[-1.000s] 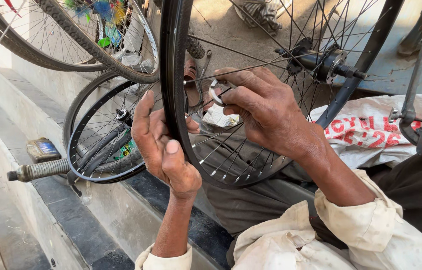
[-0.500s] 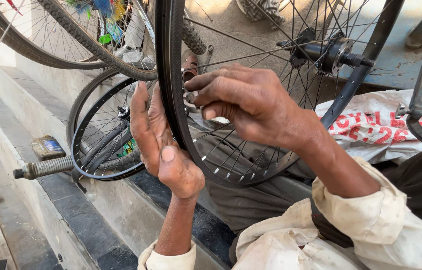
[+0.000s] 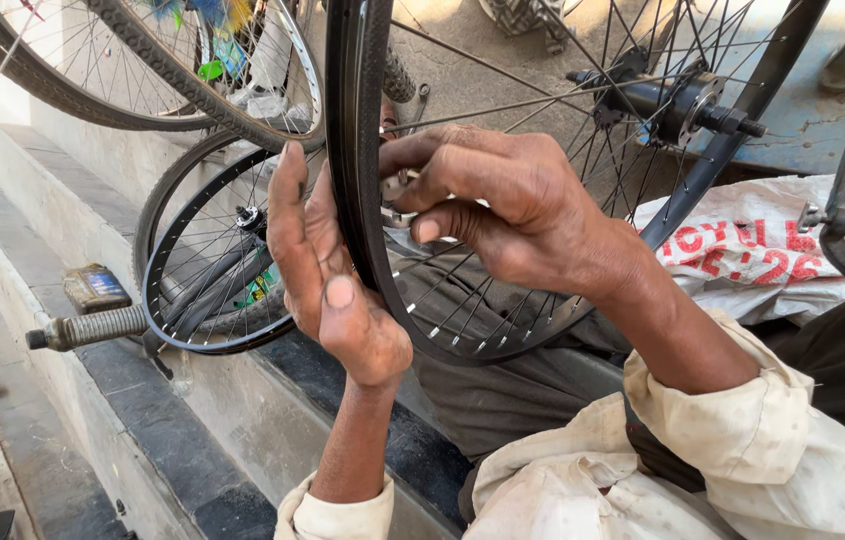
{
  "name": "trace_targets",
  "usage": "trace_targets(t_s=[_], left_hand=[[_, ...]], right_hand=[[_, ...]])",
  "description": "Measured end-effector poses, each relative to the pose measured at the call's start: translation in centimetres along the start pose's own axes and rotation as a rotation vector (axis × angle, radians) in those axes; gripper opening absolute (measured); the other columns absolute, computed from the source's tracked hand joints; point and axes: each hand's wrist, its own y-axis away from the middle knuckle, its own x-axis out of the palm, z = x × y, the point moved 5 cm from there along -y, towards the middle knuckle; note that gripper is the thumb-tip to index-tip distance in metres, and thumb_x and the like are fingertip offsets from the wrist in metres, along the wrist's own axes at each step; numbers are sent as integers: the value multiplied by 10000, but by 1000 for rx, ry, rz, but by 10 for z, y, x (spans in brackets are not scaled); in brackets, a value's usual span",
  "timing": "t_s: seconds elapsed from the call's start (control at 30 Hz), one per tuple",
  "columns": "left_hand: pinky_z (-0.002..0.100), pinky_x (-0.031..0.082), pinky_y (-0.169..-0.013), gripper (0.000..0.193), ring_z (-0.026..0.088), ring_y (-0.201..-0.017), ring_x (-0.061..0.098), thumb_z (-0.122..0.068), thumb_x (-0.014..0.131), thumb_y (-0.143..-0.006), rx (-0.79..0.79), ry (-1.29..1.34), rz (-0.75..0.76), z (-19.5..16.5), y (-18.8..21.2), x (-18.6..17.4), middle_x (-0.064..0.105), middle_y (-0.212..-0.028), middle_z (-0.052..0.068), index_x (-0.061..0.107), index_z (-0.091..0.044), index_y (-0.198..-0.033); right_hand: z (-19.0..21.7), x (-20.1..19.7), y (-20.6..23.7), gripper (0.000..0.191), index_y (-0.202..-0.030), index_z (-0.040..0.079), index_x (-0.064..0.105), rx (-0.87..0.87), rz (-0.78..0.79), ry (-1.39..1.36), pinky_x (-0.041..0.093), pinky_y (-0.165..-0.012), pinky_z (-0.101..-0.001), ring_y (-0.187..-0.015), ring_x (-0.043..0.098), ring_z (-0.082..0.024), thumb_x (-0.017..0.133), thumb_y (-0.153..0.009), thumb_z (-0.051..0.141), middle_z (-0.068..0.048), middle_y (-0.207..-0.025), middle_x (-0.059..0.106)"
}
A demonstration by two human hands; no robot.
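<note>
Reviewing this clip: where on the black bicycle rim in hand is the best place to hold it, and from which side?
Probably the bare outer edge of the black rim, from the left, where the left hand presses its palm now. The rim stands upright and edge-on; spokes crowd the inner side, where the right hand works.

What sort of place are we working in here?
Probably an open-air bicycle repair spot beside stone steps. A spoked wheel is gripped by both hands, spare wheels lean on the steps, and a small tin sits nearby.

Small black rim (image 3: 205, 262), tin (image 3: 95, 288), printed sack (image 3: 743, 255), steps (image 3: 73, 400).
</note>
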Motion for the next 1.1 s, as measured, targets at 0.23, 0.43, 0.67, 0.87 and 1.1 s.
trace_targets(t_s=[0.23, 0.43, 0.67, 0.87, 1.1], left_hand=[[428, 519, -1136, 721, 285, -1293, 591, -427, 442, -1046, -26, 31, 4, 3, -1, -3, 523, -1497, 289, 247, -18, -1607], [405, 517, -1111, 780, 265, -1309, 571, -463, 446, -1025, -46, 26, 3, 3, -2, -3, 480, -1551, 279, 209, -25, -1625], [431, 526, -1121, 788, 289, -1345, 542, -438, 455, -1006, -62, 79, -17, 5, 2, -5, 467, -1565, 302, 206, -17, -1624], [434, 479, -1188, 665, 294, -1404, 521, -406, 388, -1090, 45, -117, 26, 12, 13, -11, 469, -1568, 275, 223, -44, -1624], [302, 639, -851, 564, 171, -935, 713, -87, 599, -995, -55, -566, -55, 20, 58, -9, 685, -1198, 188, 422, 68, -1508]], right_hand=[[0, 7, -2, 384, -1200, 5, 564, 80, 35, 4, 626, -866, -363, -1033, 761, -252, 770, -977, 240, -148, -1232, 700], [-8, 24, -13, 460, -1177, -47, 573, 129, 154, 502, 562, -762, -464, -959, 707, -365, 768, -771, 46, -157, -1043, 688], [-15, 14, -12, 408, -1238, 3, 685, 180, 229, -40, 579, -860, -411, -971, 713, -243, 800, -881, 163, -116, -1099, 739], [-24, 18, -3, 615, -1346, 14, 684, 409, 137, -370, 565, -812, -311, -907, 643, -127, 897, -773, 80, -33, -1036, 716], [-13, 2, -15, 517, -1260, -12, 667, 269, 20, -143, 629, -825, -256, -912, 701, -117, 887, -802, 81, -19, -1005, 685]])
